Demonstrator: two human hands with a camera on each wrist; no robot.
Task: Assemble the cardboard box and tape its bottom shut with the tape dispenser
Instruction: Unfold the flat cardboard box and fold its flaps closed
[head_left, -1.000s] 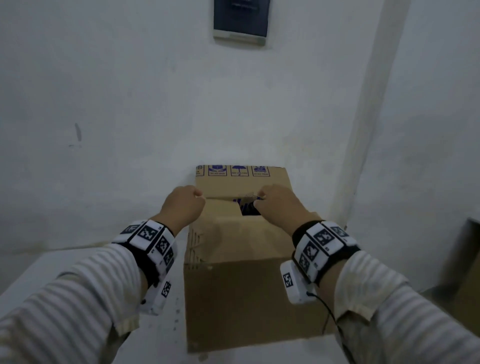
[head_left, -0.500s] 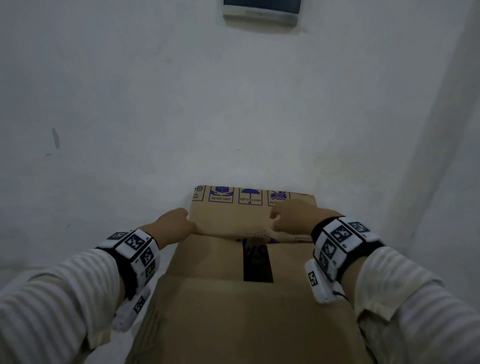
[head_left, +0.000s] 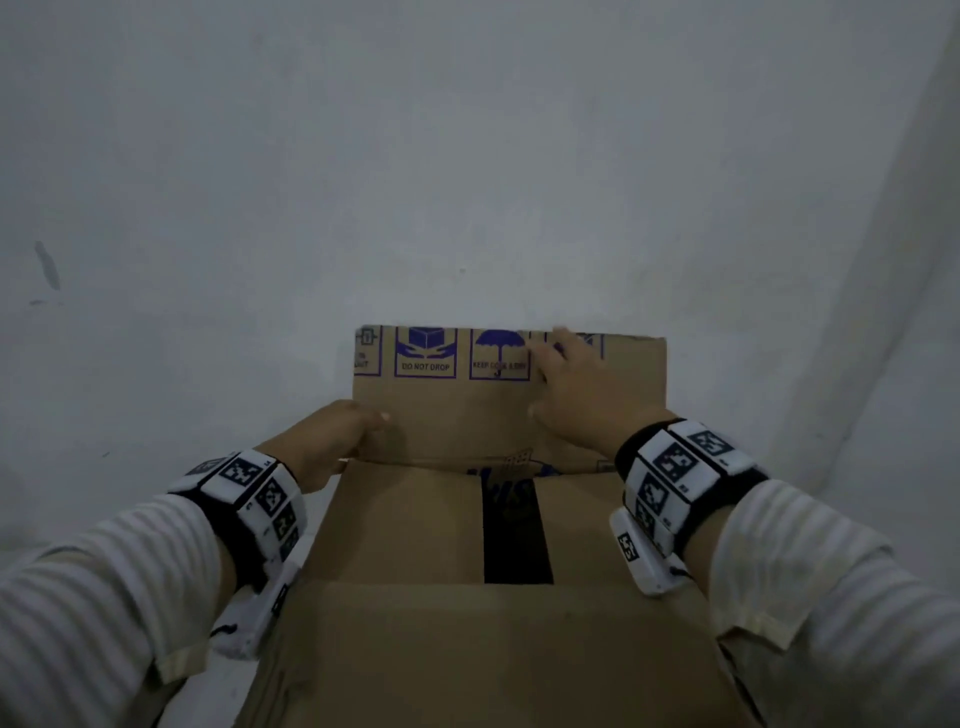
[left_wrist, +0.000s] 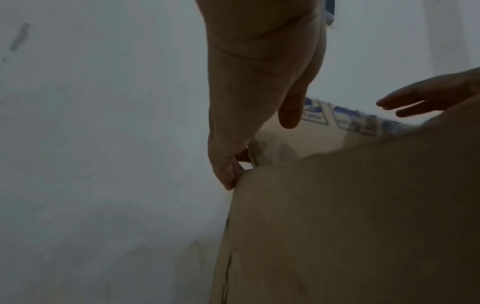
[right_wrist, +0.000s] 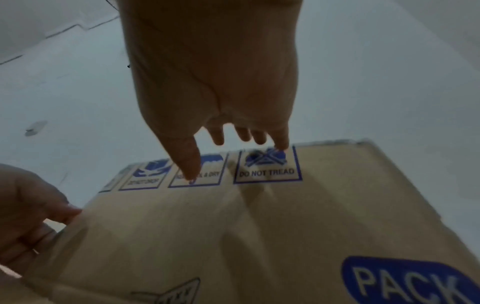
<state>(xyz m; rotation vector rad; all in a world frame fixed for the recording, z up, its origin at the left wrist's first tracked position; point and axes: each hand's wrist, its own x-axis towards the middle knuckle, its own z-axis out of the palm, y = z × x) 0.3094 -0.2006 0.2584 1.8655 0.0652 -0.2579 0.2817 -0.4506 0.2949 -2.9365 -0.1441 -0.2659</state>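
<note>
Nearest the person, one cardboard box (head_left: 415, 530) fills the lower middle of the head view, its near flap (head_left: 467, 649) folded flat and two inner flaps behind it lying with a dark gap (head_left: 517, 540) between them. Two striped sleeves (head_left: 104, 597) reach in from either side, each wrist wearing a band of black-and-white markers (head_left: 260, 493). Farther in, the left hand (head_left: 322, 441) sits at the left end of the far flap (head_left: 467, 410), near its fold line; its grip is pinched on that flap's edge, the thumb lying on the flap's face and the fingers curled behind the edge, as the left wrist view shows where fingertips (left_wrist: 228, 176) meet the cardboard corner. The right hand (head_left: 582, 400) lies farther still, spread on the far flap's face with its grip apart and fingers straight, holding nothing; in the right wrist view the thumb and one fingertip (right_wrist: 281, 144) touch the printed labels. The far flap stands raised, tilted toward the wall (head_left: 467, 156). Along its far edge runs a row of four blue handling symbols (head_left: 426, 351), among them "DO NOT DROP" and "DO NOT TREAD"; a blue "PACK" mark (right_wrist: 405, 281) shows lower on the flap. The box stands on a pale bench (left_wrist: 103, 246) against the white wall.
</note>
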